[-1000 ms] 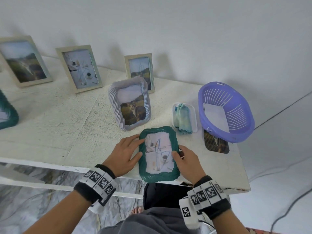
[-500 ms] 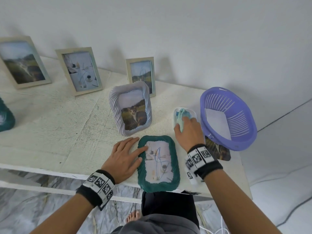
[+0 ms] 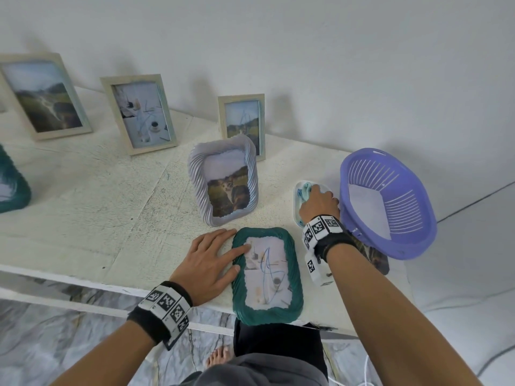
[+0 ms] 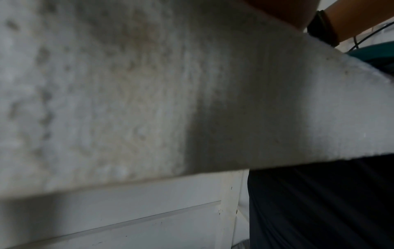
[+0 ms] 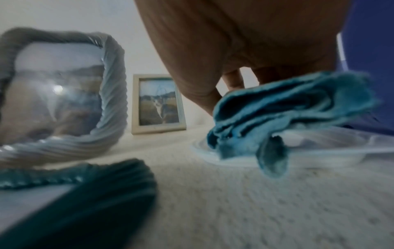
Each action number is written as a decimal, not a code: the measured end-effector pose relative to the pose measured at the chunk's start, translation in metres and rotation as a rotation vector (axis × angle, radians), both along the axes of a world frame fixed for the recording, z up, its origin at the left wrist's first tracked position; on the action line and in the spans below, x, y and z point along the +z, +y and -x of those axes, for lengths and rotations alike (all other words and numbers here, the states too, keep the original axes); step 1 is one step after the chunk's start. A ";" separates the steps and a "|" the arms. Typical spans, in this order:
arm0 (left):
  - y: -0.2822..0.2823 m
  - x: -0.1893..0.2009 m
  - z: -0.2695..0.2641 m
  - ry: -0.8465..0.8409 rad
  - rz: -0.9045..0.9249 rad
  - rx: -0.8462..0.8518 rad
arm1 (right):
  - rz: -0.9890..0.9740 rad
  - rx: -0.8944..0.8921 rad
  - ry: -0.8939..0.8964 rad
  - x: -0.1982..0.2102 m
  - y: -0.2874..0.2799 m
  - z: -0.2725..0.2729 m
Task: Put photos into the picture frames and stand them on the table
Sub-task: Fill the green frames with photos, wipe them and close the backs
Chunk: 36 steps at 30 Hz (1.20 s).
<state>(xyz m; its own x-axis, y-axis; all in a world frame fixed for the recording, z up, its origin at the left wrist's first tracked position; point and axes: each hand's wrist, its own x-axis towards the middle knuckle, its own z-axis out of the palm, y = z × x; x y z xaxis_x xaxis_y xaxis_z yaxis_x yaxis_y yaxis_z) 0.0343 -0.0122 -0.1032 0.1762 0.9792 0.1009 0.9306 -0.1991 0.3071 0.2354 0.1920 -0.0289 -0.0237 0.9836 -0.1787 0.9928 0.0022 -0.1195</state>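
Note:
A dark green frame (image 3: pixel 266 271) with a photo in it lies flat at the table's front edge; it also shows in the right wrist view as the green frame (image 5: pixel 95 193). My left hand (image 3: pixel 220 257) lies flat beside it, fingertips resting on its left rim. My right hand (image 3: pixel 319 200) reaches to a small clear tray (image 3: pixel 296 213) and grips the blue cloth (image 3: pixel 305 189) in it. In the right wrist view the fingers curl over the blue cloth (image 5: pixel 287 107), and part of it hangs over the tray (image 5: pixel 319 151). A lilac frame (image 3: pixel 224 181) stands behind the green one.
Three pale wooden frames stand along the wall, the nearest (image 3: pixel 242 121) behind the lilac frame. A purple basket (image 3: pixel 390 201) sits at the right, over a loose photo (image 3: pixel 376 257). Another green frame (image 3: pixel 11 188) is at the far left. The table edge (image 3: pixel 83 280) runs under my left wrist.
My right hand left the green frame's right edge, moved back and right to the tray, and took hold of the blue cloth. My left hand stayed at the frame's left rim.

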 end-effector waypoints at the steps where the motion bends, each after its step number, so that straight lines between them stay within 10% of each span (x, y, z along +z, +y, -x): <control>1: 0.000 0.000 0.000 0.002 0.000 0.003 | -0.020 0.011 0.043 0.003 -0.003 0.000; 10: 0.001 0.000 -0.002 0.036 0.013 0.031 | -0.007 0.606 0.338 0.011 -0.105 -0.016; 15: 0.001 0.001 -0.004 0.015 0.023 0.051 | 0.052 0.595 0.081 -0.012 -0.121 -0.013; 21: 0.001 0.006 -0.007 -0.021 0.019 0.094 | 0.210 0.745 0.299 -0.009 -0.138 -0.017; 36: 0.003 0.004 -0.009 -0.013 0.026 0.111 | 0.229 0.895 0.209 0.000 -0.152 -0.024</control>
<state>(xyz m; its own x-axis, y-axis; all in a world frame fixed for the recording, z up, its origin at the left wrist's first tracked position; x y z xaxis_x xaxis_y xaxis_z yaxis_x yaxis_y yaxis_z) 0.0428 -0.0095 -0.0992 0.0649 0.9949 0.0771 0.9425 -0.0865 0.3227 0.2596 0.0400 -0.0288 -0.8056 0.5264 -0.2719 0.5924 0.7067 -0.3869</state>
